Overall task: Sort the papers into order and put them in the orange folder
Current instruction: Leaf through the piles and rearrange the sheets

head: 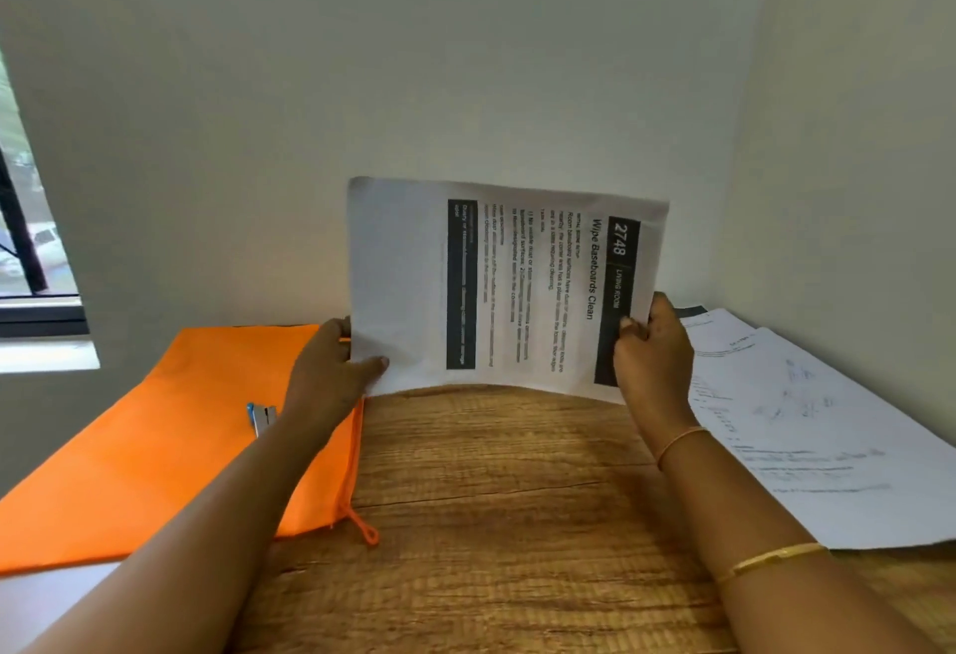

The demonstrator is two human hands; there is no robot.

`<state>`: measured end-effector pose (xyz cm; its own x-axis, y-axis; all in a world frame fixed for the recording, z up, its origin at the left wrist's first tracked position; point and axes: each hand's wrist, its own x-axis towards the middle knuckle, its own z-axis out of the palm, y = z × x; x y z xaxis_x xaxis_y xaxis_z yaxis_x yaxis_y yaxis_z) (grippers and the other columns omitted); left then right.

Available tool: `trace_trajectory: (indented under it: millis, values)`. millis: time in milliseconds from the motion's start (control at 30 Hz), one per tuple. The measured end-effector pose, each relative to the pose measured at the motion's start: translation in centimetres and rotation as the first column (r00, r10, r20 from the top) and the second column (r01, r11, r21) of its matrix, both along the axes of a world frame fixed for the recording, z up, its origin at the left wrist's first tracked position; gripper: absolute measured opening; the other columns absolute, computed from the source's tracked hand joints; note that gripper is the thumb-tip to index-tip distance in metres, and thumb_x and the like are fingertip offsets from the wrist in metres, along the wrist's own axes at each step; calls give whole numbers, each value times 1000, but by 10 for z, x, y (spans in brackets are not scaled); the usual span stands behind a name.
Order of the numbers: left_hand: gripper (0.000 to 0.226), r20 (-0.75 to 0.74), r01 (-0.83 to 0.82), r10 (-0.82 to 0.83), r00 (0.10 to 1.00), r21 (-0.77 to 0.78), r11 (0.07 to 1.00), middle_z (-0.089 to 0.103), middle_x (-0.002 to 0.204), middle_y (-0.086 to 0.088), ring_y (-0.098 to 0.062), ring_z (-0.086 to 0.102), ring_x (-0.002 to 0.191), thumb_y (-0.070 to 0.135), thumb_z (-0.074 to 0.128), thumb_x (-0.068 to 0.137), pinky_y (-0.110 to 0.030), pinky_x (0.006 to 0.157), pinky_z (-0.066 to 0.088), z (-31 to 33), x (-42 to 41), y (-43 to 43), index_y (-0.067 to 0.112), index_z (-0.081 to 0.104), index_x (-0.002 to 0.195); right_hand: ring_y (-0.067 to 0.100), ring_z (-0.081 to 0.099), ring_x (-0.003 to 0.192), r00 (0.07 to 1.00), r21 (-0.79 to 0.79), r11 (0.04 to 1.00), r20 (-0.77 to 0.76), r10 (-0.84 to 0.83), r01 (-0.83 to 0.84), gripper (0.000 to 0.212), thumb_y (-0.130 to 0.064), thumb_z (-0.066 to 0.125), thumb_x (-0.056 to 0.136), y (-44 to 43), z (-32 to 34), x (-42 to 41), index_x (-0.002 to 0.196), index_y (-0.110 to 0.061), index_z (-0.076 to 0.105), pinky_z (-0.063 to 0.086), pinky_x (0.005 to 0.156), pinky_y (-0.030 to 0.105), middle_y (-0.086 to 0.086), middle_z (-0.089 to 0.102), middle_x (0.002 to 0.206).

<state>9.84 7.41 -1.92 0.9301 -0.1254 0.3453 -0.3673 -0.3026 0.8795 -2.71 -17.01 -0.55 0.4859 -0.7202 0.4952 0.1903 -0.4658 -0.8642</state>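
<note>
A printed paper [414, 286] headed "2748 Wipe Baseboards Clean" stands upright on its long edge above the wooden table [491, 498], text turned sideways. My left hand [331, 369] grips its lower left corner, thumb on the front. My right hand [652, 348] pinches its lower right edge. Whether more sheets lie behind it is hidden. The orange folder [155, 446] lies flat on the left, its zipper pull [364, 529] at the near right corner.
A small stapler with a blue tip [261, 418] rests on the folder beside my left forearm. More printed sheets [827, 436] are spread on the table at the right. White walls close the back and right; a window [31, 239] is at left.
</note>
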Motion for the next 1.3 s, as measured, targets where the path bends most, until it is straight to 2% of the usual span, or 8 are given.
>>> trace_trajectory:
  millis: [100,267,533,667,833,1067,1233,1300]
  values:
    - [53,57,-41,23,998,333,942,55,132,-13,-30,50,121,15,69,84,-38,96,40,-7,-4,-4,8,47,132,15,53,94,996,44,998,-72,50,-47,22,-5,43,97,-3,-9,3,114,-14,52,38,57,11,-2,56,105]
    - [59,21,8,-16,1000,345,939,52,136,-11,-29,46,124,14,70,83,-37,98,38,-3,-4,-2,8,45,135,15,52,96,998,37,999,-55,30,-28,22,-3,44,96,-7,-9,5,115,-12,53,38,61,12,-1,57,107]
    - [53,-497,459,-413,763,-34,888,61,120,-14,-31,58,109,-11,66,76,-41,88,51,12,-5,13,10,53,123,23,55,103,994,166,985,-82,70,-56,29,-5,49,94,-26,0,1,121,-15,55,48,81,29,5,60,114]
    - [52,-457,483,-539,708,-243,841,69,109,-13,-30,65,100,-13,58,79,-40,80,57,14,-6,18,11,53,124,26,55,108,982,187,979,-148,113,-85,31,0,48,91,-29,1,-1,112,-21,55,49,93,41,7,61,116]
    - [66,-426,448,-664,615,-505,738,70,110,-14,-28,70,92,28,85,57,-40,69,60,22,-10,24,12,59,116,23,57,100,960,181,975,-225,169,-129,34,4,43,89,-27,3,-3,108,-21,58,49,86,36,5,63,109]
    - [31,-385,359,-499,777,-379,853,72,96,-11,-24,71,79,16,55,91,-34,62,60,17,-10,15,7,54,121,22,58,98,933,179,972,-300,200,-150,23,-8,53,93,-20,0,0,112,-20,47,50,78,31,7,60,119]
    - [25,-256,220,-383,887,-496,840,65,101,-7,-20,63,85,12,49,96,-33,68,52,11,-16,0,7,50,121,34,30,137,934,78,994,-346,95,-72,84,-26,62,90,3,-5,8,151,-18,3,36,105,43,13,21,152]
    - [27,-216,174,-346,913,-560,810,63,104,-6,-18,62,86,12,48,97,-31,69,50,6,-19,-7,8,49,123,32,23,141,936,260,954,-276,220,-148,95,-30,63,89,15,-8,13,150,-21,-10,29,110,47,9,11,157]
